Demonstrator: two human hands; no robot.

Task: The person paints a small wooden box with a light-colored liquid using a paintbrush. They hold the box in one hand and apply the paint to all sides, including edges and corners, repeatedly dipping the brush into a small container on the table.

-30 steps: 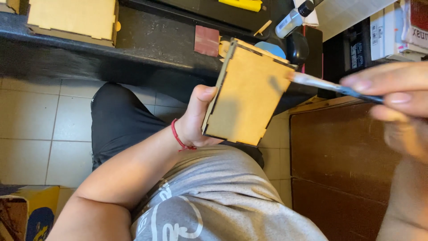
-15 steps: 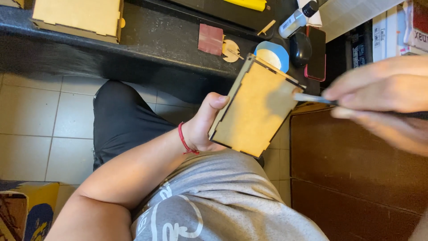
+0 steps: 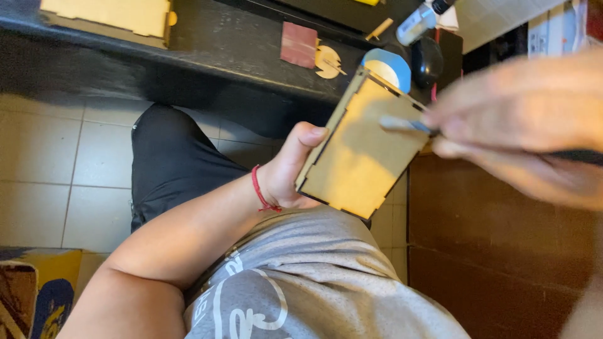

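My left hand (image 3: 286,172), with a red cord on its wrist, grips a light wooden laser-cut box (image 3: 361,157) by its left edge and holds it tilted above my lap. My right hand (image 3: 527,125) comes in from the right, blurred, pinching a thin tool with a grey tip (image 3: 402,123). The tip rests on the upper part of the box's flat face. I cannot tell what kind of tool it is.
A black desk (image 3: 239,50) runs across the top. On it are another pale wooden box (image 3: 107,16), a reddish square piece (image 3: 298,44), small wooden cut-outs (image 3: 328,61), a blue round thing (image 3: 386,66) and a white bottle (image 3: 414,22). A brown cabinet (image 3: 502,251) stands at right, a cardboard box (image 3: 31,295) at bottom left.
My right hand has moved left, bringing the tool tip from the box's right edge onto its face. The box has dropped slightly in my left hand.
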